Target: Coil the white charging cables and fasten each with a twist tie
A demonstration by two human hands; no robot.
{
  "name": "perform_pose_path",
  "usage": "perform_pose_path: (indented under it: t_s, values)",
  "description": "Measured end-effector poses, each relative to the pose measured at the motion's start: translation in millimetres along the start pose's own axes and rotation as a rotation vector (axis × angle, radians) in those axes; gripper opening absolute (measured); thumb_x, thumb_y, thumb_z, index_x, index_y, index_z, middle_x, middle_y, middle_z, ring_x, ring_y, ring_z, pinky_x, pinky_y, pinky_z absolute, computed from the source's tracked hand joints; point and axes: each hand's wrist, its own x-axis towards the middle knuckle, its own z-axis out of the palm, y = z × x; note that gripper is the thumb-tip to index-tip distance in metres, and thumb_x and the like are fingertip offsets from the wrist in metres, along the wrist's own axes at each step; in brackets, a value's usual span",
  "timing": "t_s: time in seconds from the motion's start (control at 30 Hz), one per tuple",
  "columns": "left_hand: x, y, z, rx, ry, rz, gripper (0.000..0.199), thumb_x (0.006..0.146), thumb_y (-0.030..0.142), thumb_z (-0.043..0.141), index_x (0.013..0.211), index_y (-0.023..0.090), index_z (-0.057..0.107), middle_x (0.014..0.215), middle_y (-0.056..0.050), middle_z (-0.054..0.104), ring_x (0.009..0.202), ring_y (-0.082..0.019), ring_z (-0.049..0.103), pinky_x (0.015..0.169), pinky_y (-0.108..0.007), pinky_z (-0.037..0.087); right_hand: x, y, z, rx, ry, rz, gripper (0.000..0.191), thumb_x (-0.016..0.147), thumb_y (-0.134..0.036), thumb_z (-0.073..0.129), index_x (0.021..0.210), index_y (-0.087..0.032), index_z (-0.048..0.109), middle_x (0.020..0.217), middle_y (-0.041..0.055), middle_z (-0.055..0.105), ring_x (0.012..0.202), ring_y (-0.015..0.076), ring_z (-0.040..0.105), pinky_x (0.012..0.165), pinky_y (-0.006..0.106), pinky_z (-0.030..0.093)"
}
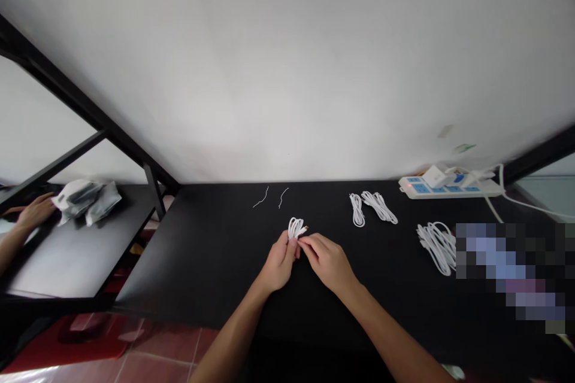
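Note:
My left hand (pixel 279 260) is closed around a coiled white cable (pixel 295 228), whose loops and one plug end stick up above the fingers. Close beside it, my right hand (pixel 327 257) pinches with thumb and forefinger at the lower right of the coil; what lies between those fingertips is too small to make out. Beyond the hands, two thin white twist ties (pixel 262 197) lie apart on the black table (pixel 215 251). Coiled white cables (pixel 378 207) rest to the right, and a larger bunch of white cables (pixel 438 248) lies nearer the right side.
A white power strip (pixel 449 189) with blue sockets and plugged-in adapters stands against the wall at the right. A blurred-out patch covers the table's right end. On the left, past a black metal frame (pixel 155 191), another person's hand (pixel 38 210) touches plastic-wrapped bags (pixel 85 200).

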Motion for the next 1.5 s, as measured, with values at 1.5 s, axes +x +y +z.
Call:
perform_pose_path:
  t_s: [1.5]
  values:
    - [5,9,-8.4,-0.423,-0.173,-0.192,0.042,0.086,0.049,0.073,0.108,0.014,0.071,0.098,-0.010,0.070,0.083,-0.018,0.069,0.080,-0.034,0.057,-2,13,-25,0.344,-0.085,0.213,0.021,0.094,-0.037,0.064,0.081,-0.024,0.074,0.075,0.0047,0.068,0.064,0.0169,0.059,0.061,0.031,0.048]
